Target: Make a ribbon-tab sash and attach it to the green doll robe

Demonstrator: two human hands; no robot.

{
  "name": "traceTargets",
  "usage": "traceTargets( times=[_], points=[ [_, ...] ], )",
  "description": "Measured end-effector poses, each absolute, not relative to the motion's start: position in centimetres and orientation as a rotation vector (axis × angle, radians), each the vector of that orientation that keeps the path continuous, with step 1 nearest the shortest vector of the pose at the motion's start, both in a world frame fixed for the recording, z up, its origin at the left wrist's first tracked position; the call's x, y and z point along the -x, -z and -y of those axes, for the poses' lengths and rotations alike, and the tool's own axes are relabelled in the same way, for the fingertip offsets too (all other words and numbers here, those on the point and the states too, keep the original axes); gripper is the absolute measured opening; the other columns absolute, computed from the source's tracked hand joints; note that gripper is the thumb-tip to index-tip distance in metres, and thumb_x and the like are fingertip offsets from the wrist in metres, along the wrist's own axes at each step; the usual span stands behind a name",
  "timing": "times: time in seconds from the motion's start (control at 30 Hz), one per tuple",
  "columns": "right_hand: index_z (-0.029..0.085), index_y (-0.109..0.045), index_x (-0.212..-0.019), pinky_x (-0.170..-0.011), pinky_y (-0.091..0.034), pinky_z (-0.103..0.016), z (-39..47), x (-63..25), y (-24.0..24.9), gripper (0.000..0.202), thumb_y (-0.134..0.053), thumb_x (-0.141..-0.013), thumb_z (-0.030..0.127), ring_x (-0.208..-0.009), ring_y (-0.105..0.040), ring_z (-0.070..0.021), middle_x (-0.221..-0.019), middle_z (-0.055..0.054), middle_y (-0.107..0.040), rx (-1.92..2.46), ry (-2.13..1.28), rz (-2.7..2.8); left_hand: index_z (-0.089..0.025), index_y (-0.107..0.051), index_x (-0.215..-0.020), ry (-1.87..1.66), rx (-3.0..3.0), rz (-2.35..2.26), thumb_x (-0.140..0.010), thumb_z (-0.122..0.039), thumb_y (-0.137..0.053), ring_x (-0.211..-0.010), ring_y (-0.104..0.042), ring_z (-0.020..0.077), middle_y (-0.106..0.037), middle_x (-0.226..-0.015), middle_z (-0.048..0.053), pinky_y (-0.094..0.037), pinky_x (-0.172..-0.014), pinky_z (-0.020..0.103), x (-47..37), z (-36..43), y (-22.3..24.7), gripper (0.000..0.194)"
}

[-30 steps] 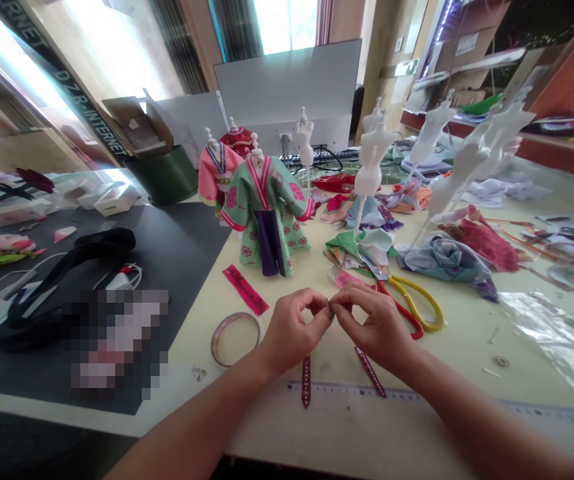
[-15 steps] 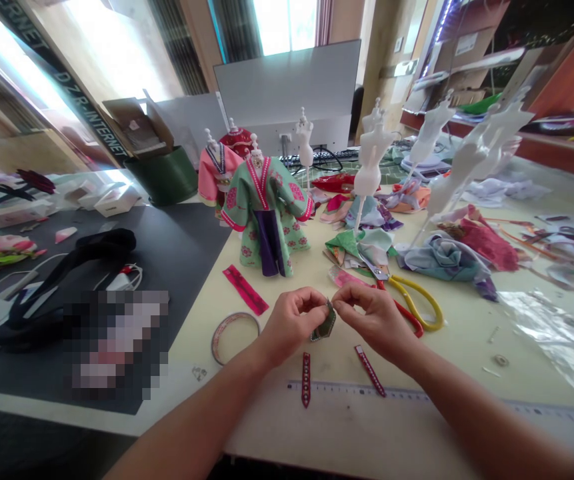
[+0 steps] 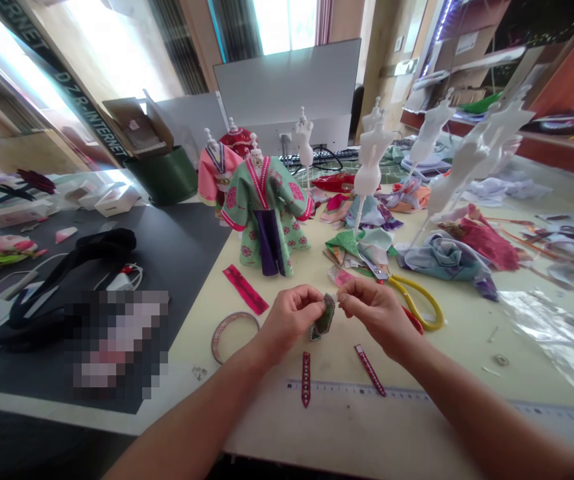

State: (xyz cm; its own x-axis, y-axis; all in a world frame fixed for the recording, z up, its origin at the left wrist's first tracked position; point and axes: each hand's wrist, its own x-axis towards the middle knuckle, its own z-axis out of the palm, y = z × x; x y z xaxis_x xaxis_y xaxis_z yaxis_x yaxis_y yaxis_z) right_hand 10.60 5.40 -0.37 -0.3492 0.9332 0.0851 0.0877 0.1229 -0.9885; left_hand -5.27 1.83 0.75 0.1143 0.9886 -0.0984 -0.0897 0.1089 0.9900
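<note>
My left hand (image 3: 293, 313) pinches a small green fabric piece (image 3: 323, 319) edged with silvery beaded trim. Close by on the right, my right hand (image 3: 371, 310) has thumb and forefinger pressed together on a tiny pale bit, too small to name, at the piece's upper edge. Below the hands lie two dark red studded strips, the left strip (image 3: 306, 380) and the right strip (image 3: 369, 371). A roll of tape (image 3: 214, 341) rests beside my left wrist. Yellow-and-red-handled scissors (image 3: 424, 308) lie behind my right hand.
A small doll form wears a green flowered robe (image 3: 251, 193) ahead of my hands. White mannequin forms (image 3: 369, 163) stand among fabric scraps (image 3: 447, 257). A pink strip (image 3: 245, 289) lies left, a ruler (image 3: 334, 387) along the front, and clear plastic (image 3: 551, 333) at right.
My right hand has moved slightly to the right, away from my left fingers. The green piece has turned, showing more of its face, and a pale bit now shows at the right fingertips.
</note>
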Motion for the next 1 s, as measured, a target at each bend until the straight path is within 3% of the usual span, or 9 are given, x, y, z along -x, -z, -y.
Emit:
traceTargets(
  times=[0.37,0.63,0.73,1.0],
  points=[
    [0.020,-0.056,-0.063,-0.055,-0.034,-0.026,-5.6,-11.0,-0.6,0.012,-0.058,-0.072,0.028,-0.058,-0.046,-0.0117,-0.057,0.003,-0.051,1.077,-1.264,1.431,-0.013,-0.064,-0.072,-1.116,-1.077,-1.197,-0.071,-0.026,-0.067,-0.066,-0.056,0.0121,-0.064,-0.070,0.004,-0.044,-0.066,0.026,5.5,-2.1,-1.0,0.014],
    [0.020,-0.056,-0.060,-0.057,-0.037,-0.026,-6.0,-11.1,-0.8,0.010,-0.057,-0.070,0.024,-0.059,-0.046,-0.0120,-0.056,0.003,-0.051,1.047,-1.230,1.375,-0.014,-0.061,-0.071,-0.601,-1.151,-0.982,-0.065,-0.019,-0.067,-0.054,-0.050,0.0078,-0.058,-0.060,-0.002,-0.035,-0.051,0.020,4.6,-0.8,-0.1,0.009],
    [0.020,-0.056,-0.060,-0.058,-0.037,-0.026,-6.0,-11.0,-0.7,0.011,-0.058,-0.070,0.024,-0.060,-0.047,-0.0120,-0.057,0.003,-0.052,1.057,-1.234,1.371,-0.017,-0.062,-0.070,-0.497,-1.422,-1.119,-0.068,-0.017,-0.060,-0.054,-0.049,0.0086,-0.057,-0.060,-0.004,-0.035,-0.052,0.021,4.0,-0.2,0.2,0.003],
    [0.019,-0.057,-0.064,-0.058,-0.037,-0.025,-5.7,-11.2,-0.9,0.011,-0.058,-0.074,0.025,-0.060,-0.047,-0.0108,-0.057,0.004,-0.051,1.045,-1.298,1.415,-0.020,-0.061,-0.077,-0.401,-2.131,-1.472,-0.071,-0.013,-0.050,-0.070,-0.054,0.0160,-0.061,-0.074,0.000,-0.037,-0.063,0.026,3.6,0.2,-0.1,0.014]
  ],
)
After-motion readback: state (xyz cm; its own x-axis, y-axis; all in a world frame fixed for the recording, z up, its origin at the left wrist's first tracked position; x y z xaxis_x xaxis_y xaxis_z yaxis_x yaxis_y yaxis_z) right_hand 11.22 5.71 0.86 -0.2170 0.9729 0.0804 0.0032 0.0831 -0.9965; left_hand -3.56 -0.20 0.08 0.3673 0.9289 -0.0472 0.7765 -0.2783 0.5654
